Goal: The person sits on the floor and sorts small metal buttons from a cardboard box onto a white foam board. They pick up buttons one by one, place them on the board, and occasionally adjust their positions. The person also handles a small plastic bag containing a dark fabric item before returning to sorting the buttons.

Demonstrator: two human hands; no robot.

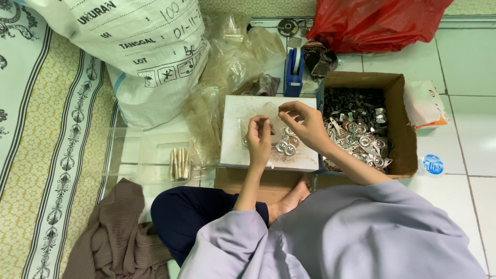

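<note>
I sit cross-legged on the floor over a white box lid (pixel 243 150) used as a work surface. My left hand (pixel 259 139) pinches the lower part of a small clear plastic bag (pixel 269 111). My right hand (pixel 305 124) grips the same bag at its upper edge. Several small round metal parts (pixel 287 144) lie in a loose pile on the lid between and just below my hands. A cardboard box (pixel 400 129) at my right holds many more metal parts (pixel 361 139).
A large white woven sack (pixel 139 46) stands at the upper left, with crumpled clear plastic bags (pixel 227 67) beside it. A blue tape dispenser (pixel 293 70), a red plastic bag (pixel 377 20), a clear tray with packed bundles (pixel 180 163) and brown cloth (pixel 116 232) surround me.
</note>
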